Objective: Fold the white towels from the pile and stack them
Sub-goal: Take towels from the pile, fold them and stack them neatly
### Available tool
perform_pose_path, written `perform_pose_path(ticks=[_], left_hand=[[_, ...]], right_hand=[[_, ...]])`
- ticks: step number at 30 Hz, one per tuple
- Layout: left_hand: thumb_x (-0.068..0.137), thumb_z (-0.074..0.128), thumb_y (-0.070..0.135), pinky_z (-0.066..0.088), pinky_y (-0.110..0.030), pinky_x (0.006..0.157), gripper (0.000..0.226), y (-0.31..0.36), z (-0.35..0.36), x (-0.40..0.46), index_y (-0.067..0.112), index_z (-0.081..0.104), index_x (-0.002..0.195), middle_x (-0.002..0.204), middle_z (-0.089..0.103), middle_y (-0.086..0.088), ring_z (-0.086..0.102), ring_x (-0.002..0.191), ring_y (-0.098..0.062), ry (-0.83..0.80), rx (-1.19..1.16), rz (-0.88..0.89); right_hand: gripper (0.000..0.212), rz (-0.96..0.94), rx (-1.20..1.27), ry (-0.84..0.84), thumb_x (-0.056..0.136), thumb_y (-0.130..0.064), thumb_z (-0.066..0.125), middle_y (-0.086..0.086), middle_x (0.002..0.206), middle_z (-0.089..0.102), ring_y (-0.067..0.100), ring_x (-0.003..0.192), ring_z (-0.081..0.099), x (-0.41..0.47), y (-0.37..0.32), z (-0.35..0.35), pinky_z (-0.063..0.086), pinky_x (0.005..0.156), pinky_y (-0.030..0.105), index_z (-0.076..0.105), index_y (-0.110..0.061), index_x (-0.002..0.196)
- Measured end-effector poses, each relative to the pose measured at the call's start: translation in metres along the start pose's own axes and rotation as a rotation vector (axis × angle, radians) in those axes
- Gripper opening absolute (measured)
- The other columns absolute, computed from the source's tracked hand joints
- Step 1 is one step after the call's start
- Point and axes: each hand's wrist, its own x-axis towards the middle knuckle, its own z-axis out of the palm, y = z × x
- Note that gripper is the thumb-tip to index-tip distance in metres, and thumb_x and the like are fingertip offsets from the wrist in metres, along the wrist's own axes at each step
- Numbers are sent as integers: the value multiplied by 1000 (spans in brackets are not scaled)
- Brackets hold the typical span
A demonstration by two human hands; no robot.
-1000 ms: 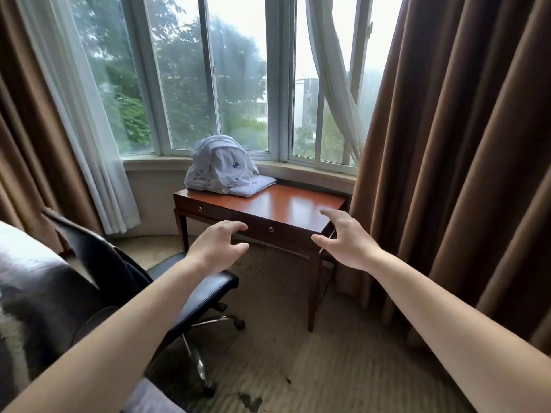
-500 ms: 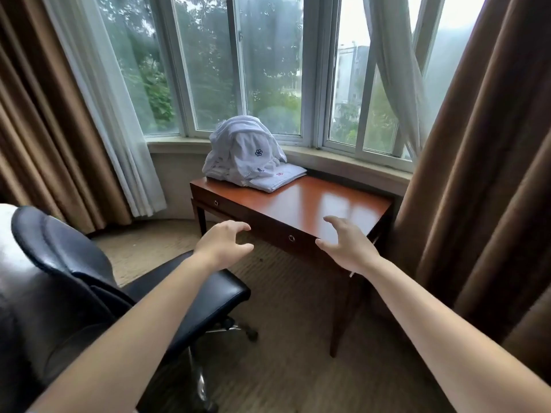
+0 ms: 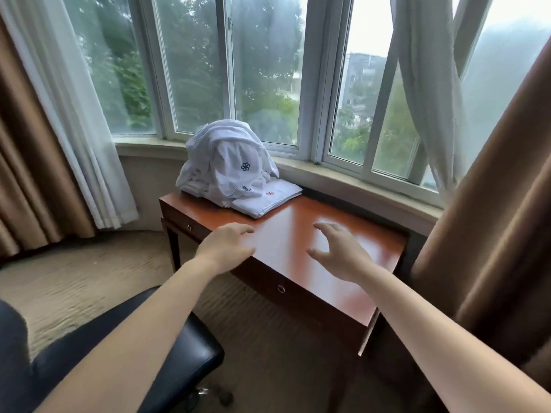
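a reddish wooden desk (image 3: 322, 231) with two ring-pull drawers stands under a curved bay window (image 3: 262, 70), its long axis running from far left to near right. brown curtains (image 3: 489, 210) hang at both sides, with sheer white ones inside them, and the floor is beige carpet (image 3: 74, 272). a black office chair (image 3: 98, 359) sits at the near left, beside the desk.

the pile of white towels (image 3: 226, 162) sits on the far left end of the desk, heaped into a tall crumpled mound with a blue flower emblem facing the camera. just beside it on the right, partly under its edge, lies one folded towel (image 3: 268, 199), flat, its long axis running from near left to far right, a small red mark on top.

the left hand (image 3: 226, 248) hovers over the desk's near edge, fingers loosely curved and holding nothing. the right hand (image 3: 340, 251) hovers over the middle of the top, fingers spread and released, also holding nothing. both are well apart from the towels.

compared with half a second ago, the desk and pile appear closer and larger, and both hands are now over the desktop rather than short of it.
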Motion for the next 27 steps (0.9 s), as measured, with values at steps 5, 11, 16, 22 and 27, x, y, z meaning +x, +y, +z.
perform_pose_path(ticks=[5, 11, 16, 22, 27], left_hand=[[86, 63, 26, 41, -28, 101, 41, -34, -1, 93, 23, 60, 127, 133, 58, 4, 52, 122, -15, 40, 8, -34], [84, 65, 28, 43, -30, 100, 42, -82, 13, 180, 23, 61, 126, 130, 60, 3, 53, 120, -15, -42, 28, -92], [85, 65, 28, 43, -28, 99, 42, -134, 23, 260, 24, 61, 126, 130, 60, 4, 54, 119, -14, -71, 78, -147], [86, 63, 27, 43, -24, 90, 37, -166, 25, 371, 24, 63, 123, 126, 62, 4, 57, 113, -14, -65, 89, -202], [88, 61, 31, 44, -28, 93, 40, -196, 25, 434, 26, 58, 128, 133, 57, 5, 54, 118, -15, -73, 123, -255]], right_hand=[[62, -20, 1, 5, 92, -40, 59, -3, 149, 35, 17, 136, 34, 96, 13, 11, 33, 108, 33, 34, -23, 147], [63, -37, -26, -57, 91, -43, 57, -5, 151, 33, 17, 137, 33, 203, 21, 44, 37, 105, 32, 33, -26, 147], [63, -113, 26, -83, 90, -40, 59, 0, 149, 35, 19, 135, 35, 312, 19, 82, 36, 105, 34, 35, -23, 146], [62, -156, 57, -149, 91, -39, 57, 2, 148, 35, 21, 134, 34, 438, 31, 110, 36, 105, 36, 33, -23, 146], [61, -148, 83, -174, 92, -38, 57, 2, 146, 37, 20, 131, 38, 506, 45, 128, 40, 103, 37, 33, -22, 146]])
